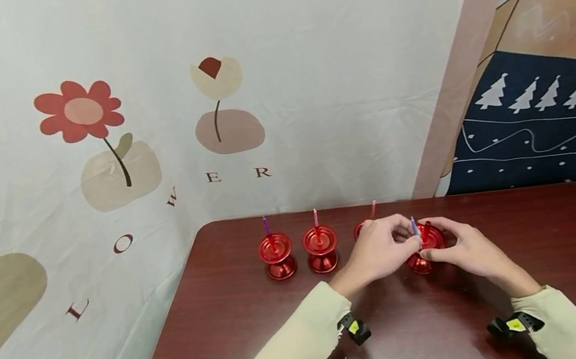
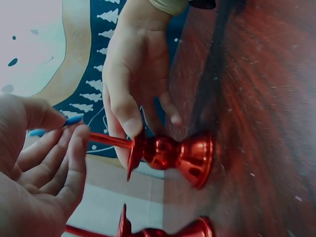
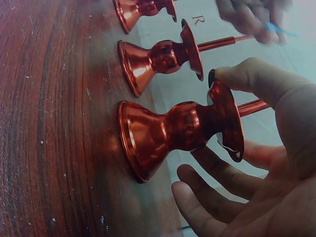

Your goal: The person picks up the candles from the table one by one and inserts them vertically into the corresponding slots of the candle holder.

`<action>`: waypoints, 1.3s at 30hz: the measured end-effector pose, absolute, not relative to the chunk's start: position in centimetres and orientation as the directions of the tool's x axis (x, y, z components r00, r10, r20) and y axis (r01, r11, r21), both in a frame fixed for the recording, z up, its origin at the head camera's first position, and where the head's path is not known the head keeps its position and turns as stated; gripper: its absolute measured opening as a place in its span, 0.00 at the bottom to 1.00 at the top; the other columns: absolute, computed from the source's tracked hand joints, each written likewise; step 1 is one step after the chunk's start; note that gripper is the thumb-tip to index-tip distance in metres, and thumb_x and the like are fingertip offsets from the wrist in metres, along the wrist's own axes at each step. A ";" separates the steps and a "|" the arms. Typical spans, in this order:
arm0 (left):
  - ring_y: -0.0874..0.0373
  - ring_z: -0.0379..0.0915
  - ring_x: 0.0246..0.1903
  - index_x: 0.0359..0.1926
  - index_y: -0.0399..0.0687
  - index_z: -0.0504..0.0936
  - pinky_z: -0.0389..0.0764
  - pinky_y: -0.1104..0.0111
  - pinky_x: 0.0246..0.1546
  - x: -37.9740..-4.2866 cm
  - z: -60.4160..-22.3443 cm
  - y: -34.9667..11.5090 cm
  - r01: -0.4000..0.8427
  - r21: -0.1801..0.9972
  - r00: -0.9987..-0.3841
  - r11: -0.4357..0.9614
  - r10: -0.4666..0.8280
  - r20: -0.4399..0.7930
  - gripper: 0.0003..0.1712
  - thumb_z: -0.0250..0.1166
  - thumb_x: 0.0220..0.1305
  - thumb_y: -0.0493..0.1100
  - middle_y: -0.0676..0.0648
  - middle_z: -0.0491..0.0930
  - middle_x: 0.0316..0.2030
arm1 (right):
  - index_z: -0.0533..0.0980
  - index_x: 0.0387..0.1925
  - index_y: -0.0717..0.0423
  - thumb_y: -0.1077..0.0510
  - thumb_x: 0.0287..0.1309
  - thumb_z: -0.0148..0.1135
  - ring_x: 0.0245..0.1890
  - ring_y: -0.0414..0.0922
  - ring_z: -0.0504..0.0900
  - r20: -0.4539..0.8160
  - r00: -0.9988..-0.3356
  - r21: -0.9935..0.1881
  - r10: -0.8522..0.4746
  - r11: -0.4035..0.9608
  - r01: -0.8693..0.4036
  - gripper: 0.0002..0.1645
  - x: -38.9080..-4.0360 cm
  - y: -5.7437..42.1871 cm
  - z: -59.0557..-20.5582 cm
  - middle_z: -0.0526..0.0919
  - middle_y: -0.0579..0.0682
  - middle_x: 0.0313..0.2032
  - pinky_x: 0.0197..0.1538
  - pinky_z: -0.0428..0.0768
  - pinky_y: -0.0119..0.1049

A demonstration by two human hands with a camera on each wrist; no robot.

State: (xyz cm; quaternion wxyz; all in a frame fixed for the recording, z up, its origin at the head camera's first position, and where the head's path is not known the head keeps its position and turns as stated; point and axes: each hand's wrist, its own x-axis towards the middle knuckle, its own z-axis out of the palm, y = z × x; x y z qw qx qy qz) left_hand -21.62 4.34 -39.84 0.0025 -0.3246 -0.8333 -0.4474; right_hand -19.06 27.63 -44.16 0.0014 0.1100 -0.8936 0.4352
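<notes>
A thin blue candle [image 1: 414, 226] is pinched between the thumb and fingers of my left hand [image 1: 382, 247]. In the left wrist view its lower part is hidden by the fingertips, right by the top of a red tube [image 2: 109, 140]. That tube rises from the dish of a shiny red metal candle holder [image 3: 183, 126], which stands upright on the table. My right hand [image 1: 473, 247] grips the dish's rim from the right, thumb on the near side. Its lower fingers [image 3: 195, 207] are spread beside the holder's stem in the right wrist view.
Left of my hands stand two matching holders, one with a purple candle [image 1: 266, 225], one with a pink candle [image 1: 316, 218]. A third holder with a reddish candle [image 1: 373, 208] is partly hidden behind my left hand. A printed cloth [image 1: 337, 133] hangs along the table's [image 1: 224, 342] far edge.
</notes>
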 end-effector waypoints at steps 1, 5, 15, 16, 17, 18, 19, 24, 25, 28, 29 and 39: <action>0.79 0.78 0.35 0.43 0.47 0.89 0.78 0.82 0.42 -21.8 -39.8 4.8 0.552 0.741 -0.790 0.383 0.526 0.316 0.03 0.71 0.71 0.40 0.59 0.88 0.35 | 0.73 0.73 0.68 0.55 0.64 0.78 0.46 0.49 0.87 0.101 -0.976 -0.775 -0.194 0.600 -0.199 0.42 -19.1 27.7 -44.2 0.86 0.65 0.58 0.43 0.84 0.33; 0.77 0.80 0.37 0.46 0.44 0.89 0.79 0.84 0.43 -22.2 -39.7 6.2 0.579 0.729 -0.789 0.364 0.474 0.390 0.04 0.71 0.74 0.38 0.54 0.90 0.39 | 0.73 0.73 0.69 0.55 0.64 0.78 0.43 0.47 0.86 0.106 -0.975 -0.778 -0.197 0.594 -0.205 0.42 -19.2 27.7 -44.3 0.87 0.64 0.56 0.43 0.84 0.34; 0.74 0.81 0.38 0.48 0.44 0.89 0.77 0.85 0.44 -23.0 -40.6 7.8 0.644 0.644 -0.762 0.414 0.430 0.485 0.04 0.71 0.76 0.38 0.52 0.91 0.42 | 0.72 0.74 0.71 0.53 0.64 0.77 0.47 0.51 0.86 0.100 -0.973 -0.760 -0.207 0.615 -0.209 0.44 -19.2 27.7 -44.1 0.86 0.65 0.57 0.44 0.85 0.37; 0.74 0.81 0.38 0.48 0.44 0.89 0.77 0.85 0.44 -23.1 -40.7 7.8 0.649 0.636 -0.758 0.418 0.431 0.490 0.04 0.71 0.76 0.38 0.52 0.91 0.42 | 0.72 0.74 0.71 0.53 0.64 0.77 0.47 0.52 0.86 0.099 -0.974 -0.761 -0.206 0.615 -0.207 0.44 -19.2 27.7 -44.1 0.86 0.66 0.58 0.45 0.85 0.37; 0.74 0.81 0.38 0.48 0.44 0.89 0.77 0.85 0.44 -23.1 -40.7 7.9 0.654 0.627 -0.754 0.424 0.434 0.492 0.04 0.71 0.76 0.38 0.52 0.91 0.42 | 0.72 0.74 0.71 0.53 0.64 0.77 0.47 0.52 0.86 0.101 -0.974 -0.757 -0.204 0.619 -0.208 0.44 -19.2 27.7 -44.1 0.86 0.66 0.58 0.44 0.85 0.38; 0.73 0.81 0.38 0.48 0.44 0.89 0.77 0.85 0.44 -23.2 -40.8 7.9 0.657 0.619 -0.751 0.430 0.439 0.493 0.04 0.71 0.76 0.38 0.51 0.91 0.42 | 0.71 0.74 0.71 0.53 0.64 0.77 0.47 0.52 0.86 0.102 -0.974 -0.755 -0.204 0.621 -0.209 0.44 -19.3 27.7 -44.1 0.86 0.66 0.57 0.44 0.85 0.38; 0.73 0.82 0.39 0.48 0.44 0.89 0.77 0.85 0.45 -23.2 -40.8 7.9 0.660 0.609 -0.749 0.440 0.445 0.491 0.05 0.71 0.76 0.39 0.51 0.91 0.43 | 0.71 0.74 0.71 0.53 0.64 0.77 0.47 0.51 0.86 0.101 -0.974 -0.756 -0.203 0.621 -0.208 0.44 -19.2 27.7 -44.1 0.86 0.66 0.57 0.44 0.85 0.38; 0.67 0.84 0.43 0.51 0.44 0.89 0.77 0.84 0.48 -23.0 -40.9 7.9 0.669 0.556 -0.742 0.494 0.486 0.461 0.08 0.71 0.77 0.41 0.50 0.91 0.48 | 0.73 0.73 0.69 0.53 0.63 0.78 0.45 0.50 0.85 0.107 -0.975 -0.764 -0.197 0.610 -0.207 0.43 -19.2 27.7 -44.1 0.87 0.64 0.56 0.44 0.84 0.37; 0.66 0.84 0.44 0.52 0.44 0.90 0.77 0.84 0.48 -23.0 -41.0 7.9 0.671 0.545 -0.740 0.502 0.493 0.458 0.08 0.71 0.78 0.42 0.50 0.91 0.49 | 0.74 0.72 0.69 0.53 0.63 0.78 0.45 0.49 0.85 0.109 -0.974 -0.766 -0.196 0.608 -0.209 0.42 -19.1 27.7 -44.2 0.87 0.64 0.56 0.44 0.84 0.37; 0.67 0.83 0.43 0.52 0.44 0.90 0.77 0.85 0.48 -23.0 -41.2 8.0 0.673 0.534 -0.739 0.512 0.500 0.452 0.09 0.71 0.77 0.42 0.50 0.91 0.49 | 0.74 0.72 0.69 0.53 0.63 0.78 0.46 0.50 0.85 0.115 -0.974 -0.761 -0.197 0.612 -0.214 0.42 -19.2 27.7 -44.3 0.87 0.63 0.56 0.45 0.84 0.37; 0.68 0.82 0.42 0.52 0.45 0.91 0.76 0.85 0.47 -23.0 -41.2 8.0 0.671 0.537 -0.741 0.511 0.498 0.451 0.09 0.72 0.77 0.42 0.50 0.91 0.49 | 0.74 0.72 0.69 0.53 0.63 0.78 0.46 0.50 0.85 0.115 -0.974 -0.760 -0.197 0.614 -0.214 0.43 -19.2 27.8 -44.3 0.87 0.64 0.57 0.45 0.84 0.37; 0.72 0.82 0.38 0.51 0.45 0.91 0.77 0.86 0.43 -23.0 -41.3 8.1 0.664 0.583 -0.746 0.468 0.462 0.479 0.08 0.72 0.77 0.42 0.51 0.92 0.47 | 0.73 0.73 0.69 0.54 0.63 0.77 0.45 0.48 0.85 0.104 -0.975 -0.767 -0.197 0.609 -0.205 0.42 -19.3 27.9 -44.4 0.87 0.62 0.56 0.43 0.84 0.36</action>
